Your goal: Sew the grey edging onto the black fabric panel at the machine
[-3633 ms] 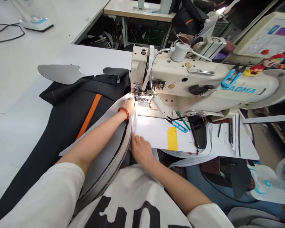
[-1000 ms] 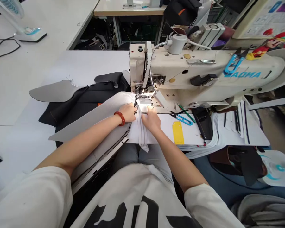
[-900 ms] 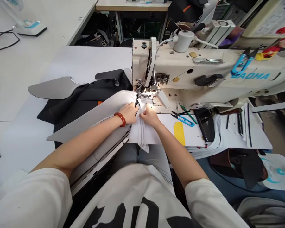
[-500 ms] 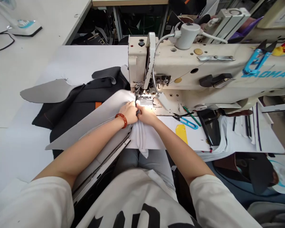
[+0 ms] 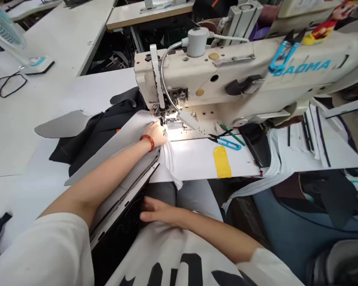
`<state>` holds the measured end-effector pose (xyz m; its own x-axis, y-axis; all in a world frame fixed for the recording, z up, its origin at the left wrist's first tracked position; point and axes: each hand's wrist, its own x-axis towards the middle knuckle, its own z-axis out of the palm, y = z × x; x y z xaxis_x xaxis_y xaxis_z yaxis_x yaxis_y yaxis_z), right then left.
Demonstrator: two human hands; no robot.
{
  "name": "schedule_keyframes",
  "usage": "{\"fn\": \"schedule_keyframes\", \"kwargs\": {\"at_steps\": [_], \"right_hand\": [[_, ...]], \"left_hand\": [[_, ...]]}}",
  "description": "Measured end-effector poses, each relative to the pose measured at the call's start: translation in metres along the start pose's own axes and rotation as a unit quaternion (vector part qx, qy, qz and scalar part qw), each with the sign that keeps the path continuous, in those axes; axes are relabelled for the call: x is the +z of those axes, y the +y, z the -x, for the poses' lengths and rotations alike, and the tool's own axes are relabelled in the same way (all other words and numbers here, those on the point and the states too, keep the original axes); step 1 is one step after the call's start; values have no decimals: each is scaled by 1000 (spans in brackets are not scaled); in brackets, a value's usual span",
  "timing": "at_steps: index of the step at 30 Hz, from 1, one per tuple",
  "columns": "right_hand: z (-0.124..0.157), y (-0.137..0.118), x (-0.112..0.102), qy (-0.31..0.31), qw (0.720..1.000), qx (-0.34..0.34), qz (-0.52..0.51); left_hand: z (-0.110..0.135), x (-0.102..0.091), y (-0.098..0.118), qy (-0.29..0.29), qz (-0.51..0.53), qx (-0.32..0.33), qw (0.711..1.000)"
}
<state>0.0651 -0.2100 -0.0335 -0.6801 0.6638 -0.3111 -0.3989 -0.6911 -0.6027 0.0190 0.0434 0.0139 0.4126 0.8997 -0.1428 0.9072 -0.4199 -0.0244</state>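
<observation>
Pressing down on the grey fabric panel [image 5: 122,139], left hand [image 5: 156,133] sits flat, fingers spread, right at the needle area of the sewing machine [image 5: 226,83]. Panel runs from under the machine head, toward the person and off the tabletop [image 5: 83,85] edge onto the lap. White striped strip [image 5: 170,161] hangs just beside the left hand, on the needle-plate side, its tail draped over the tabletop edge. Red bead bracelet [image 5: 147,141] on the left wrist.

Right hand [image 5: 156,210] is well apart from the machine, low at the lap, fingers loosely open and resting on dark fabric below the tabletop edge (not gripping anything I can make out).

Under the grey panel, left of the machine head: black fabric piece [image 5: 86,135], with a separate grey cut piece [image 5: 61,124] lying farther left of that.

Right of the needle, on the machine bed: blue thread snips [image 5: 228,142], green pen [image 5: 232,134] touching them, yellow tag [image 5: 221,161] just in front. Another blue snips [image 5: 282,51] sits on top of the machine arm. White striped strips [image 5: 313,139] are stacked at the far right end of the machine.
</observation>
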Motion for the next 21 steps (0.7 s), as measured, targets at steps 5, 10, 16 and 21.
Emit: {"fn": "schedule_keyframes", "kwargs": {"at_steps": [5,10,16,21], "right_hand": [[-44,-4,45,31,987,20,-158],[4,-42,67,142,985,-24,-89],[63,-68,14,132,940,-47,311],[-3,-122,-37,414,636,-125,639]], "left_hand": [[12,-13,16,-14,-75,14,997],[30,-36,45,-82,-163,-10,983],[48,-26,30,-88,11,-28,996],[63,-7,9,-17,84,-32,996]]}}
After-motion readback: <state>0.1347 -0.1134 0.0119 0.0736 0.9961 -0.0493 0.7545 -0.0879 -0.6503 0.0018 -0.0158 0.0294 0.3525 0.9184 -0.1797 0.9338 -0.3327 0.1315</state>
